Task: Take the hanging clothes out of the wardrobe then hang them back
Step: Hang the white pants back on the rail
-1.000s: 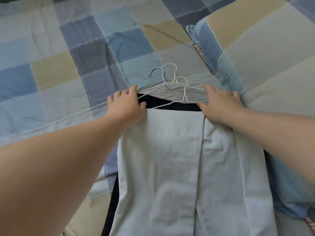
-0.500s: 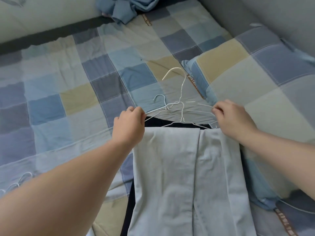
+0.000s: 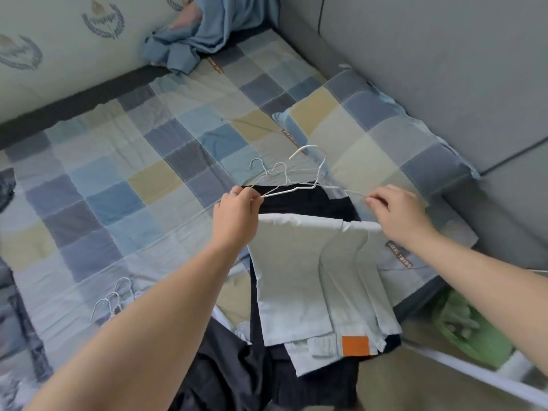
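Pale blue trousers (image 3: 299,268) with an orange label hang folded over a white wire hanger (image 3: 317,173), lifted above the bed. My left hand (image 3: 237,212) pinches the hanger's left end and my right hand (image 3: 397,209) pinches its right end. Under them a black garment (image 3: 305,200) lies on the bed with two more white wire hangers (image 3: 267,170) at its top. More dark clothes (image 3: 237,360) spread below, near the bed's front edge.
The bed has a blue, beige and grey checked quilt (image 3: 124,179) and a matching pillow (image 3: 382,123) at right. Several white hangers (image 3: 115,298) lie at lower left. A crumpled blue garment (image 3: 192,40) sits at the far end. Grey padded headboard (image 3: 430,54) at right, green bag (image 3: 471,330) on the floor.
Both hands went from pressing flat on the clothes to pinching the top hanger's ends and lifting it, with the pale trousers, off the black garment. The view pulled back and up.
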`<state>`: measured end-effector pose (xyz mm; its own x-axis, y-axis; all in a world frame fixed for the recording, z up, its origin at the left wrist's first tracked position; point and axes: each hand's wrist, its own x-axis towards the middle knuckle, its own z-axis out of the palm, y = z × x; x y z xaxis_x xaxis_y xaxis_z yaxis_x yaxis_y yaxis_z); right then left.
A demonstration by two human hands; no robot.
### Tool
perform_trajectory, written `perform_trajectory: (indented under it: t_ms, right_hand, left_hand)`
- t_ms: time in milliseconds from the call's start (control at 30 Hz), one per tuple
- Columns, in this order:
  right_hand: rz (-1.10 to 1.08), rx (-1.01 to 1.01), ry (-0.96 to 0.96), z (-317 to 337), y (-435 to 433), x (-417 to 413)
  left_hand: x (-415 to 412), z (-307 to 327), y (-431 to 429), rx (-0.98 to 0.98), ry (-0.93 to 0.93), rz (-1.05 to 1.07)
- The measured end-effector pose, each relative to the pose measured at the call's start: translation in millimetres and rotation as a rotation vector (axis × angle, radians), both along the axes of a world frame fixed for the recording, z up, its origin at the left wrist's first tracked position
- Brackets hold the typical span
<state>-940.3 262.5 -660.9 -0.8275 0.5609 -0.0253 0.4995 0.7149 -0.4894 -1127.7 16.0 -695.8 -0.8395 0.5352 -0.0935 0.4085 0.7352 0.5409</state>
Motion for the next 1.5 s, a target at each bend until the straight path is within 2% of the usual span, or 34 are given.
perform_trajectory:
  t_ms: [133,400,633,900,1100,1333,1500]
  right_hand:
    - [-0.102,-0.011,0.025,64.1,-66.0,72.9]
    - [-0.449,-0.042,0.151,157.9,-174.2,211.5]
    - [-0.729,-0.05,0.278,207.4,-252.3,323.1]
    - [-0.934,-0.001,0.386,243.7,-321.7,454.5]
    - [-1.033,0.096,0.39,271.3,-397.4,580.3]
    - [-1.14,-0.013,0.298,311.6,-502.2,740.2]
    - [-1.169,0.037,0.298,347.6,-547.4,826.2]
  left_hand:
    - [45.4,55.8,-41.0,0.083,-0.01,-0.05]
    - [145.6,150.2,-83.1,0.287,-0.017,-0.199]
    - [233.3,194.5,-86.3,0.422,0.003,-0.383]
    - [348.6,236.5,-86.2,0.513,0.06,-0.612]
    - [475.3,253.7,-102.4,0.559,0.016,-0.811]
    - [656.2,274.5,-148.6,0.556,-0.12,-1.037]
    - [778.6,297.1,-176.6,0.588,-0.172,-1.21]
